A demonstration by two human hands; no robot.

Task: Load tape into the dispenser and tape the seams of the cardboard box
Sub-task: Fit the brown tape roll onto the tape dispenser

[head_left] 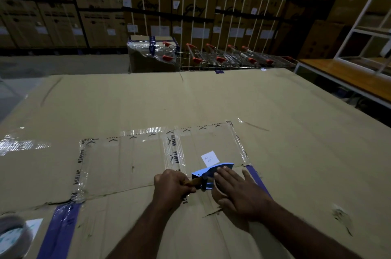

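Observation:
A large flat cardboard box (190, 100) fills the view, with clear printed tape (173, 153) along several seams and blue tape strips (59, 231) near its front. A blue tape dispenser (208, 171) with a wooden handle lies on the box near the middle front. My left hand (171, 184) is closed around that handle. My right hand (237, 191) lies flat, fingers spread, over a brown tape roll (219, 192) sitting at the dispenser; most of the roll is hidden under my palm.
Another tape roll (14, 235) rests on the box at the lower left corner. Behind the box stand a wrapped carton (148, 55), a row of wire shopping trolleys (228, 58) and stacked cartons (190, 9). A wooden-topped white metal table (342, 77) is at the right.

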